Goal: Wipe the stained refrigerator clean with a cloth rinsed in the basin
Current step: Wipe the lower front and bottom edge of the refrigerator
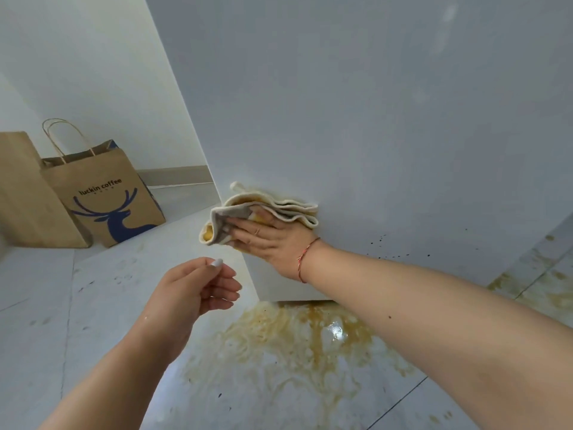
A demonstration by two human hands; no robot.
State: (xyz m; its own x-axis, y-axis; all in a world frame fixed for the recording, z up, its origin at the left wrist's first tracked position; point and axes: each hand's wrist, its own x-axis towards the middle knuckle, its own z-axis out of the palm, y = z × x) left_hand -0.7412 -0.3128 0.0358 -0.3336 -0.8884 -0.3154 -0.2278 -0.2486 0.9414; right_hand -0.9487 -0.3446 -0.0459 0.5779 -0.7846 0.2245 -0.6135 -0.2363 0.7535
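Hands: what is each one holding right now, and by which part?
Right hand presses the folded cloth flat against the refrigerator, fingers across its middle. Left hand holds nothing.

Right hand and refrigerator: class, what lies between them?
In the head view, the folded cloth lies between the right hand and the refrigerator, pressed flat against its panel.

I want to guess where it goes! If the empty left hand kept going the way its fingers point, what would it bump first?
Probably the white refrigerator's lower corner; the left hand looks close, though depth is unclear.
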